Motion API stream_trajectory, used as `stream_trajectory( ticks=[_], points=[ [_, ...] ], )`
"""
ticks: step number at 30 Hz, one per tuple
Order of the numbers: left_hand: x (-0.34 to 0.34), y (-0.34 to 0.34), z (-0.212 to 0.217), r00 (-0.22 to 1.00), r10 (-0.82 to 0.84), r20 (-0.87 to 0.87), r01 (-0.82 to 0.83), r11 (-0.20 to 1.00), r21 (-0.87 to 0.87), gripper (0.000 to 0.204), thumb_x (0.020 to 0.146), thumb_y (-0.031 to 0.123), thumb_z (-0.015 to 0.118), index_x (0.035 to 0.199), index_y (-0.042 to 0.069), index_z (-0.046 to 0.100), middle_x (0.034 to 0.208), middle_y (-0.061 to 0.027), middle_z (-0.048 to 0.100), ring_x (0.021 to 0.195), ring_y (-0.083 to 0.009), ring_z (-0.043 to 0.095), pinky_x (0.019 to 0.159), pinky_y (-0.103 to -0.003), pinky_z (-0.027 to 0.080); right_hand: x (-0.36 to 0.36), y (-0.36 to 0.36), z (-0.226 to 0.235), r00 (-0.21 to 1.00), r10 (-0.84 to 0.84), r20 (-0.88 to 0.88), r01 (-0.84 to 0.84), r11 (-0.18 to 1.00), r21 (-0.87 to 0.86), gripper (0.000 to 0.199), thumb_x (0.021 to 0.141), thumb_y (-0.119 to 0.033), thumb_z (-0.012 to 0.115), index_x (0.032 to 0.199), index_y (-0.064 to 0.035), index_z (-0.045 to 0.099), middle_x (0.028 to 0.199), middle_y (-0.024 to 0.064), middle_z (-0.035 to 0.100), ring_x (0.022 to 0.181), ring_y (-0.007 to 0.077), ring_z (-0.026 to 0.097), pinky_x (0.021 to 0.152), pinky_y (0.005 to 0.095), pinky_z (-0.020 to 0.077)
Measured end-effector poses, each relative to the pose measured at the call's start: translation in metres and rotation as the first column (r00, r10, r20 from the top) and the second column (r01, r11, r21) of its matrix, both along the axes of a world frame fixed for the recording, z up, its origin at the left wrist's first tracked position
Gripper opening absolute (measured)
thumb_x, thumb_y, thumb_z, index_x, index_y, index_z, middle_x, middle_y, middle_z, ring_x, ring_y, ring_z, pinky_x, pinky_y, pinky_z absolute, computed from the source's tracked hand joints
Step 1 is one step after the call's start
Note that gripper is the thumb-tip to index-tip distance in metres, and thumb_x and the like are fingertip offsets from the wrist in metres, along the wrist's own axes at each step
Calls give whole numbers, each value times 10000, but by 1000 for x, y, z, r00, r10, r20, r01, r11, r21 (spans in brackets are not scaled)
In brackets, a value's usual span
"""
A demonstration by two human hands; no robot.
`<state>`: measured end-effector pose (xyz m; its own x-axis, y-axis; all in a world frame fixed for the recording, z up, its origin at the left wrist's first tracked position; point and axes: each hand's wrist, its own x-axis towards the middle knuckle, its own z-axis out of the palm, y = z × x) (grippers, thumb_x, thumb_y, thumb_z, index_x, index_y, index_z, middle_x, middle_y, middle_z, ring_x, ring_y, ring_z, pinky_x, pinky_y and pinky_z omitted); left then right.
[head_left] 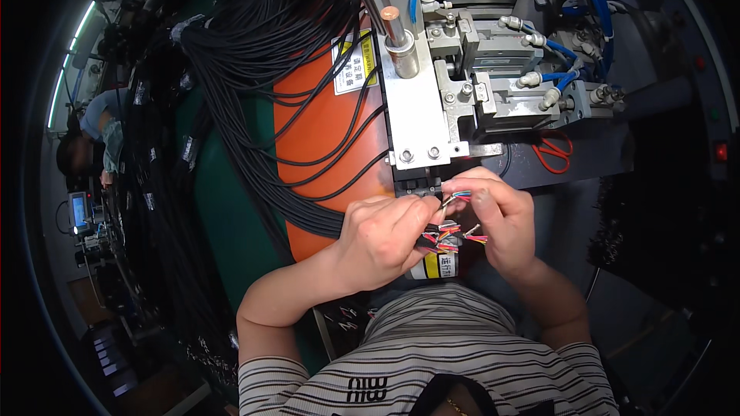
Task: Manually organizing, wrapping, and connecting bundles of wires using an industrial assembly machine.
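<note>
Left hand [381, 239] around black cables [317, 218], wire ends [442, 243] (multicoloured) beside right hand [502, 219]

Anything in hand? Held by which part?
The left hand grips black cables near their stripped ends. The right hand is at coloured wires; a pinch can't be confirmed.

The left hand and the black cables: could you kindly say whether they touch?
Touching; the head view shows the left hand gripping the black cables, coloured wires protruding beyond it.

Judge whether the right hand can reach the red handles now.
Probably yes: nothing visible blocks the way from the right hand to the red handles just beyond it, but it may first need to release the coloured wires.
</note>
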<state>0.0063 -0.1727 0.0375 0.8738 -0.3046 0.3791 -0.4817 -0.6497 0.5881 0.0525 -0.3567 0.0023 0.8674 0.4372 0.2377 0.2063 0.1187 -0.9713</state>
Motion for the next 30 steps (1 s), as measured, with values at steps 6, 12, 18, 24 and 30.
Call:
stream_trajectory(
  ticks=[6, 12, 18, 24, 30],
  points=[
    [2, 1, 0, 997, -2, -81, -7, 994, -107, 234, 704, -12, 679, 927, 4, 612, 675, -97, 613, 557, -249, 626, 518, -317, 482, 8, -6, -1, 764, 366, -531, -167, 908, 385, 201, 957, -35, 562, 1109, 60, 655, 1000, 110, 650, 846, 128, 633, 727, 239, 510],
    [3, 4, 4, 969, -58, -241, 6, 978, -209, 198, 738, -7, 668, 929, -5, 617, 693, -106, 628, 561, -234, 633, 517, -311, 480, 14, -8, -5, 752, 414, -513, -233, 895, 381, 192, 952, -18, 566, 1102, 61, 655, 953, 97, 652, 812, 114, 632, 664, 219, 505],
    [9, 7, 6, 924, -149, -353, 59, 965, -255, 181, 747, 18, 678, 915, -3, 614, 687, -98, 621, 553, -227, 626, 519, -304, 479, 21, -10, 1, 801, 360, -478, -272, 931, 245, 152, 918, 8, 592, 1031, 73, 669, 938, 112, 642, 664, 110, 597, 567, 216, 475],
    [-1, 1, 2, 994, -63, -87, 76, 985, 156, 247, 691, 106, 752, 875, 21, 611, 619, -62, 542, 513, -255, 577, 487, -342, 466, 29, -12, 9, 959, 279, 57, -257, 933, -252, 112, 892, 22, 603, 961, 76, 672, 922, 109, 638, 597, 100, 584, 503, 207, 448],
    [8, 12, -1, 971, -147, -188, 135, 988, -75, 244, 691, 96, 725, 892, 23, 608, 679, -103, 609, 585, -263, 628, 519, -338, 484, 30, -11, 8, 892, 325, -313, -349, 937, -20, 91, 880, 16, 614, 928, 71, 670, 897, 100, 641, 623, 96, 618, 495, 181, 448]
  ],
)
